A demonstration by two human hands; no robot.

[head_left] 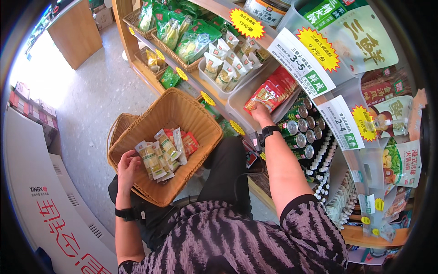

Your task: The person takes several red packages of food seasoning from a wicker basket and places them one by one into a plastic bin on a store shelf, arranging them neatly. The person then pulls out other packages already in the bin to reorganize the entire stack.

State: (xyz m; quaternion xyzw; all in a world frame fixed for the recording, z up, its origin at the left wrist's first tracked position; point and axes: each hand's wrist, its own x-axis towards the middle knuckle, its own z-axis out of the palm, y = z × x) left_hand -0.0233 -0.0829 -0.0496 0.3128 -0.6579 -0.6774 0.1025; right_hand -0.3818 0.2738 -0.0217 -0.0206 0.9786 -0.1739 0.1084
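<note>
A wicker basket [202, 123] sits tilted on my lap. Inside it, several pale see-through food packets [160, 157] overlap some red packets [189, 142]. My left hand [128, 167] reaches over the basket's left side, fingers apart and bare of any item, close to the pale packets. On the shelf, a translucent plastic bin [239, 102] holds a row of red food packets [273, 85]. My right hand [260, 112] grips the near edge of the front red packet, which still leans against the row; some fingertips are hidden.
Beside the red packets stands a bin of small pouches [222, 66]. Green vegetable bags [198, 39] fill baskets farther left. Drink cans [301, 126] and white-capped bottles [320, 167] sit below my right arm. Price cards [301, 63] line the upper shelf. A white freezer cabinet [30, 164] curves along the left.
</note>
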